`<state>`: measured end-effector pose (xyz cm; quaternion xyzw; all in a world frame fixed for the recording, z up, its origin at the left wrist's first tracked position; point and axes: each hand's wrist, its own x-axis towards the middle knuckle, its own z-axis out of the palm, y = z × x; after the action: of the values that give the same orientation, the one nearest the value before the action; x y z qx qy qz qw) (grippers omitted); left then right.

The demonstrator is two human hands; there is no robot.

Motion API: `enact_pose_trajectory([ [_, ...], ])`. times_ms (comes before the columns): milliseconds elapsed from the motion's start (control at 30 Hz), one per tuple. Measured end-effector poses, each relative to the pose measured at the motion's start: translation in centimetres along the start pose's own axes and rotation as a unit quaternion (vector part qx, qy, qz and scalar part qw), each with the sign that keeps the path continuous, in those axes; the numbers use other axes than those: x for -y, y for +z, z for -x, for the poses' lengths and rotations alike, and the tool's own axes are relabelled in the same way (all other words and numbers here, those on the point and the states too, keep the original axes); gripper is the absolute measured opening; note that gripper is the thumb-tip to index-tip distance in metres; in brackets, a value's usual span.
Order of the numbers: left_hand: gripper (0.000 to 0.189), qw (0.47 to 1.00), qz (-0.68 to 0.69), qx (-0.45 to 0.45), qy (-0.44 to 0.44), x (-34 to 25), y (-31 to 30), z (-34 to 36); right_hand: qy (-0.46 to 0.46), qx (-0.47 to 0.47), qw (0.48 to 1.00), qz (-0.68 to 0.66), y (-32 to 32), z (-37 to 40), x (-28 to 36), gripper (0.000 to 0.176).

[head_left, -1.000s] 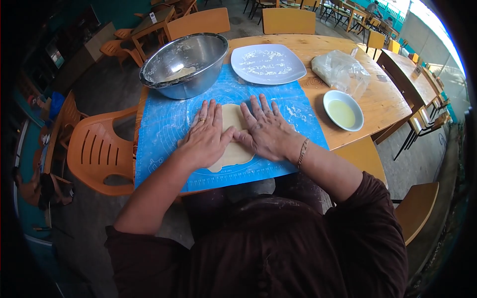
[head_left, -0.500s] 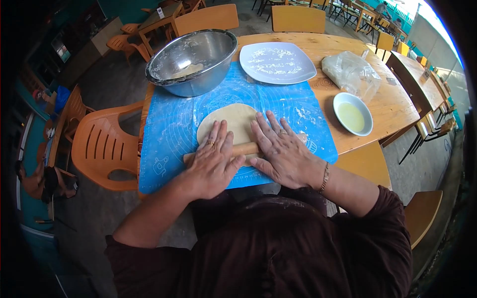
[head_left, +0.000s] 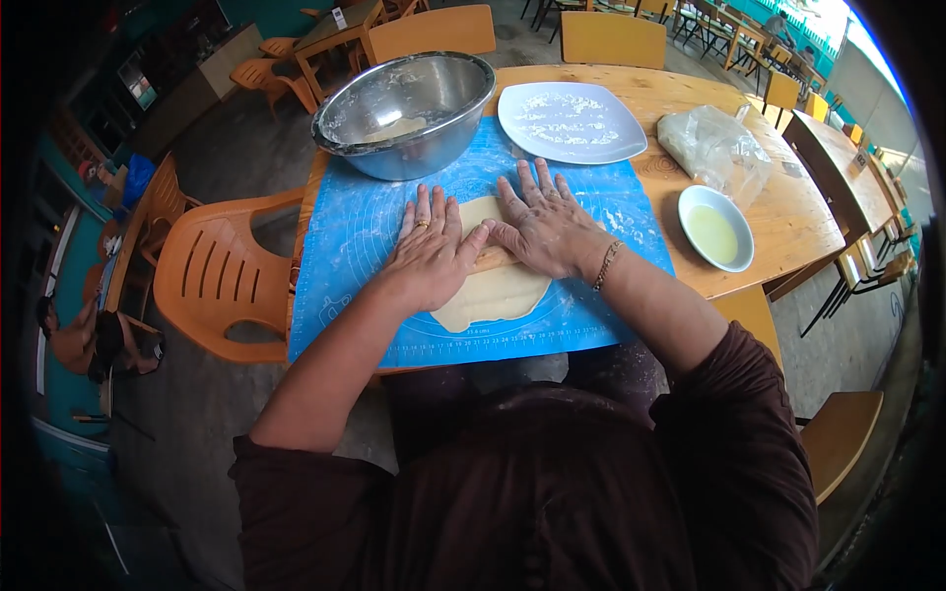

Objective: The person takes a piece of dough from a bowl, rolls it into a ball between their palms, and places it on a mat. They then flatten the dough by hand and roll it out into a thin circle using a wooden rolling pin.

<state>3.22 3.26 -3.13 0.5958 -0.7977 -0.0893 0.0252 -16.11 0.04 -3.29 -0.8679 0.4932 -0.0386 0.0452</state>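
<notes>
A flat sheet of pale dough (head_left: 493, 297) lies on the blue measuring mat (head_left: 350, 222). Across its upper part runs a wooden rolling pin (head_left: 493, 259), mostly covered by my hands. My left hand (head_left: 432, 254) lies flat over the pin's left part, fingers stretched out and pointing away from me. On the right part rests my right hand (head_left: 545, 225), palm down with its fingers spread. The two thumbs meet over the middle of the pin. Neither hand is wrapped round it.
Behind the mat stand a steel bowl (head_left: 434, 148) with dough inside and a floured white plate (head_left: 572, 146). To the right are a plastic bag (head_left: 714, 148) and a small bowl of yellowish liquid (head_left: 711, 236). An orange chair (head_left: 222, 276) stands left; a person (head_left: 84, 340) sits far left.
Both hands have moved forward over the dough with the rolling pin, away from my body. More of the dough's near part now shows. The camera view has shifted slightly.
</notes>
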Motion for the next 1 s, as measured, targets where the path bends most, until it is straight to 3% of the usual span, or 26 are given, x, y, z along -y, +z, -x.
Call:
enact_pose_trajectory([
  [167, 0.082, 0.994, 0.07, 0.044, 0.078, -1.0, -0.1, 5.4, -0.077, -0.012, 0.995, -0.057, -0.1, 7.2, 0.6, 0.082],
  [233, 0.079, 0.982, 0.068, -0.017, 0.174, -1.3, 0.4, 7.9, -0.119, -0.022, 0.99, -0.073, -0.6, 10.0, 0.7, 0.08],
  [333, 0.077, 0.976, 0.076, -0.022, 0.203, -1.5, 0.2, 8.8, -0.146, 0.015, 0.977, -0.155, -1.3, 10.9, 0.4, 0.076],
  [433, 0.077, 0.986, 0.047, 0.002, 0.16, -1.5, -0.3, 6.5, -0.128, 0.055, 0.969, -0.204, -1.1, 8.2, -0.5, 0.076],
  [500, 0.077, 0.992, 0.008, 0.01, 0.125, -1.0, -0.2, 4.1, -0.071, 0.016, 0.997, -0.03, -0.7, 4.9, -0.4, 0.079],
  [567, 0.07, 0.998, 0.028, 0.015, 0.052, -0.3, 0.0, 2.1, -0.04, 0.024, 0.999, -0.016, -0.6, 2.3, -0.4, 0.081],
  [700, 0.072, 0.998, 0.039, 0.012, 0.042, -0.5, -0.2, 2.3, -0.01, 0.024, 1.0, -0.013, -0.2, 2.3, -0.3, 0.083],
  [800, 0.068, 0.995, 0.048, 0.047, 0.08, -1.1, -0.8, 5.5, -0.053, 0.009, 0.998, -0.017, -0.4, 6.0, 0.3, 0.08],
  [867, 0.064, 0.98, 0.081, 0.005, 0.18, -1.4, -0.3, 8.6, -0.085, 0.003, 0.996, -0.021, -0.6, 9.0, 0.9, 0.079],
  [900, 0.064, 0.981, 0.083, 0.005, 0.177, -1.5, -0.2, 9.6, -0.113, 0.002, 0.992, -0.049, -0.8, 10.4, 1.1, 0.078],
  [1000, 0.073, 0.964, 0.14, 0.002, 0.228, -1.6, -0.3, 10.6, -0.149, 0.003, 0.984, -0.094, -1.0, 11.2, 1.1, 0.077],
])
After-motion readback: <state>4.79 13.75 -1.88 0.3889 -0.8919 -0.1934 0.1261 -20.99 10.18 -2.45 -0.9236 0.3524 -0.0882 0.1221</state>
